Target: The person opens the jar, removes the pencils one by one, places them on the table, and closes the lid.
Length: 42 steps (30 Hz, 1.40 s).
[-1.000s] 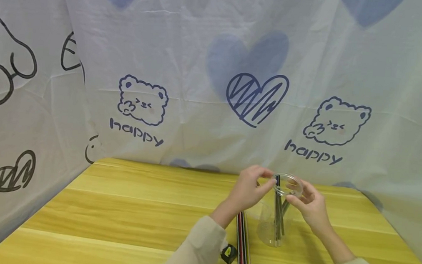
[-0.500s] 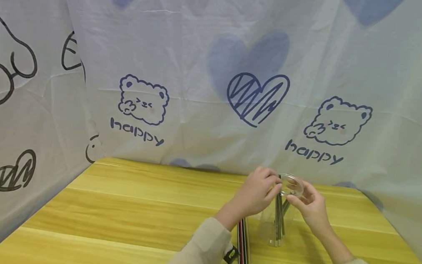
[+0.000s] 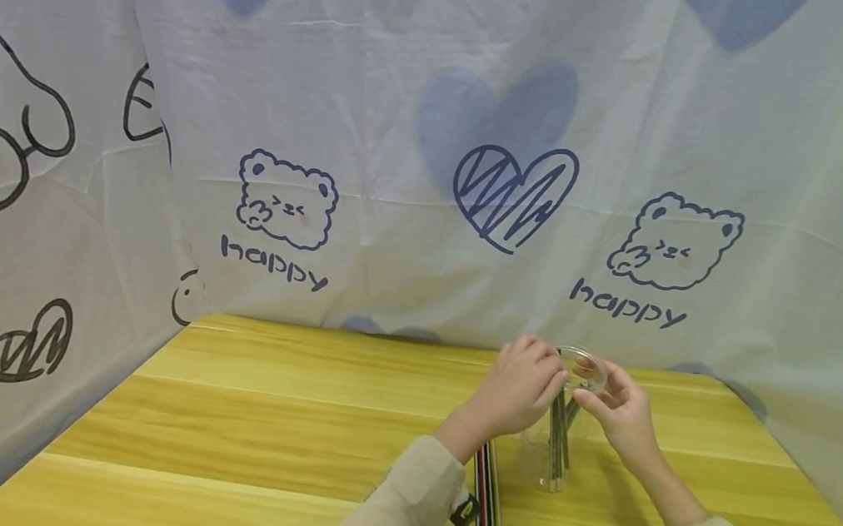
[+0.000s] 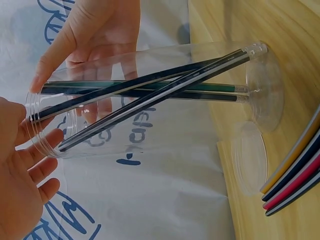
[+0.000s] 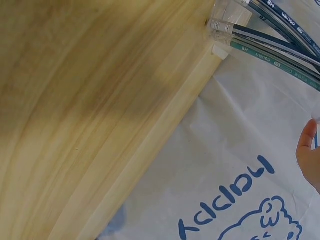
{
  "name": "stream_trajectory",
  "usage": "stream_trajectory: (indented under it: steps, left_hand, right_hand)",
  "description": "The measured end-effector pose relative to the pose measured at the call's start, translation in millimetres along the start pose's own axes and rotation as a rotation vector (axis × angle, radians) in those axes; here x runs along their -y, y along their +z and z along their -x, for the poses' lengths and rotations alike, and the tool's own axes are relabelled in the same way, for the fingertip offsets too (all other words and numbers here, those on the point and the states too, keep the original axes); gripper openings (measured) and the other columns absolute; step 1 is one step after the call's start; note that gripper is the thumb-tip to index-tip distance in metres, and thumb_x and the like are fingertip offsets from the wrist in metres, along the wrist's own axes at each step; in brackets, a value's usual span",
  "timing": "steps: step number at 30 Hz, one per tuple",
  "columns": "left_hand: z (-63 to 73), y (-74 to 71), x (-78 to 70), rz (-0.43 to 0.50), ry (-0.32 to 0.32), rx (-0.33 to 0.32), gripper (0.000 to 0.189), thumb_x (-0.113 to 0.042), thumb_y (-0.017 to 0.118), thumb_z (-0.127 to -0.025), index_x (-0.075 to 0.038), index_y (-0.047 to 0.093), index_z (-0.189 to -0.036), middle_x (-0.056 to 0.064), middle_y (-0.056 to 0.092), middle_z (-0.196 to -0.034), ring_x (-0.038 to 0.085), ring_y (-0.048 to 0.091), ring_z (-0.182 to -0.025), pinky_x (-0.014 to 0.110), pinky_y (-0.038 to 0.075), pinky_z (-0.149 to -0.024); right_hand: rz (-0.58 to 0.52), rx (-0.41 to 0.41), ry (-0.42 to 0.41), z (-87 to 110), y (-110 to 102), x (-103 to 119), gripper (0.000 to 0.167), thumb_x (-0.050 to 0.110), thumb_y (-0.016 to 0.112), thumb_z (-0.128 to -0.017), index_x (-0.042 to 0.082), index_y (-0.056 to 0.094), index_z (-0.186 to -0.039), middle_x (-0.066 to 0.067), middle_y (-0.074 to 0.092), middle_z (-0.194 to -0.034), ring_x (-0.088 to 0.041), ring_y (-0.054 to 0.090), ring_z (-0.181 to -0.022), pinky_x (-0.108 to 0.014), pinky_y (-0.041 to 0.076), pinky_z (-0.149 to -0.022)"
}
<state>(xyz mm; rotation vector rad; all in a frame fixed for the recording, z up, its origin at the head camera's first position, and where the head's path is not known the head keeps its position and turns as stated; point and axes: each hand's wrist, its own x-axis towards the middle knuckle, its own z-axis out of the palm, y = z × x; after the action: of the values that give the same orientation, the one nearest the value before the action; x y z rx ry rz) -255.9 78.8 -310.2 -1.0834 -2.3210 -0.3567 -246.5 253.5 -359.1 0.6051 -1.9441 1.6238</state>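
Note:
A clear plastic jar [image 3: 574, 431] stands upright at the right of the table with several dark pencils [image 4: 145, 92] leaning inside, eraser ends down. My right hand [image 3: 621, 410] grips the jar near its mouth from the right. At the left of the mouth is my left hand [image 3: 519, 388], its thumb and index finger pinching the upper end of one dark pencil at the rim; in the head view its knuckles partly hide this. Only a bit of the right hand [image 4: 102, 37] shows beside the jar in the left wrist view.
Several striped pencils [image 3: 489, 503] lie on the wooden table [image 3: 265, 416] left of the jar. By their ends is a clear round lid [image 4: 250, 159]. Behind the table hangs a printed white cloth [image 3: 390, 277]. A small black device [image 3: 463, 511] sits by the left wrist.
My left hand has shifted right, closer over the jar's mouth, covering more of the rim. The right hand and jar stay where they were.

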Motion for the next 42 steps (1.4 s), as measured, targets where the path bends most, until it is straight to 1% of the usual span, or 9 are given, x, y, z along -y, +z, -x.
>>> stream_trajectory:
  steps: [7,10,19,24,29,32,37,39,42]
  left_hand:
    - [-1.4,-1.8,-2.8,0.04,-0.006,-0.018,0.022,-0.023,0.04,-0.095,-0.016,0.062,-0.094,-0.006,0.061,-0.094,0.014,0.043,-0.111,0.026,0.031,-0.094]
    - [-2.4,-2.9,-3.7,0.055,-0.007,-0.02,0.021,-0.022,0.042,-0.094,-0.016,0.062,-0.093,-0.007,0.062,-0.092,0.015,0.043,-0.111,0.027,0.029,-0.096]
    - [-2.3,-5.6,-4.4,0.133,-0.017,-0.024,0.014,-0.021,0.047,-0.093,-0.014,0.059,-0.096,-0.008,0.063,-0.091,0.013,0.044,-0.108,0.024,0.03,-0.093]
    - [-1.0,-7.5,-5.2,0.183,-0.021,-0.034,0.015,-0.022,0.051,-0.091,-0.013,0.058,-0.1,-0.008,0.062,-0.094,0.011,0.046,-0.105,0.022,0.032,-0.089]
    - [-1.3,-10.3,-6.7,0.214,-0.034,-0.042,0.017,-0.021,0.056,-0.088,-0.011,0.058,-0.101,-0.006,0.06,-0.093,0.011,0.047,-0.103,0.021,0.032,-0.089]
    - [-2.5,-11.9,-6.8,0.247,-0.038,-0.083,0.017,-0.018,0.059,-0.087,-0.009,0.058,-0.1,-0.004,0.06,-0.09,0.011,0.05,-0.098,0.021,0.034,-0.087]
    - [-4.2,-11.7,-4.7,0.354,-0.019,-0.203,0.016,-0.011,0.062,-0.084,-0.006,0.059,-0.098,-0.002,0.061,-0.086,0.009,0.052,-0.084,0.016,0.036,-0.081]
    - [-4.8,-11.4,-3.9,0.424,-0.012,-0.248,0.018,-0.008,0.062,-0.083,-0.004,0.057,-0.099,0.0,0.06,-0.085,0.007,0.051,-0.073,0.013,0.038,-0.072]
    - [-5.3,-11.5,-3.2,0.515,-0.019,-0.303,0.022,-0.003,0.061,-0.083,0.0,0.052,-0.103,0.003,0.059,-0.082,0.005,0.045,-0.059,0.01,0.037,-0.055]
  right_hand:
    - [-0.028,-0.002,-0.017,0.6,2,3,0.042,-0.013,0.057,-0.078,-0.015,0.044,-0.117,0.004,0.061,-0.105,-0.008,0.055,-0.097,-0.017,0.045,-0.078]
    - [-0.03,0.003,-0.017,1.0,2,4,0.041,-0.013,0.056,-0.079,-0.014,0.044,-0.118,0.004,0.06,-0.106,-0.008,0.054,-0.098,-0.017,0.045,-0.078]
    - [0.006,-0.003,0.002,0.8,1,1,0.043,-0.012,0.057,-0.078,-0.014,0.043,-0.119,0.004,0.06,-0.107,-0.008,0.054,-0.098,-0.018,0.046,-0.078]
    - [0.015,-0.008,-0.006,1.1,1,1,0.042,-0.012,0.057,-0.078,-0.014,0.043,-0.118,0.006,0.059,-0.108,-0.007,0.054,-0.098,-0.017,0.046,-0.077]
    - [0.022,-0.008,-0.017,1.8,2,2,0.041,-0.012,0.057,-0.079,-0.014,0.044,-0.118,0.008,0.058,-0.108,-0.006,0.053,-0.099,-0.016,0.045,-0.078]
    - [0.027,-0.011,-0.019,1.8,2,3,0.041,-0.012,0.057,-0.078,-0.014,0.044,-0.117,0.008,0.059,-0.107,-0.006,0.053,-0.1,-0.015,0.044,-0.079]
    - [0.032,-0.011,-0.019,1.5,2,3,0.041,-0.013,0.056,-0.078,-0.014,0.044,-0.118,0.008,0.059,-0.107,-0.007,0.053,-0.1,-0.016,0.044,-0.079]
    - [0.03,-0.011,-0.023,1.4,2,3,0.041,-0.013,0.056,-0.078,-0.014,0.044,-0.117,0.007,0.059,-0.107,-0.007,0.053,-0.1,-0.016,0.044,-0.079]
    - [0.029,-0.011,-0.033,1.1,2,3,0.041,-0.013,0.056,-0.078,-0.014,0.044,-0.117,0.005,0.06,-0.106,-0.008,0.054,-0.099,-0.016,0.045,-0.078]
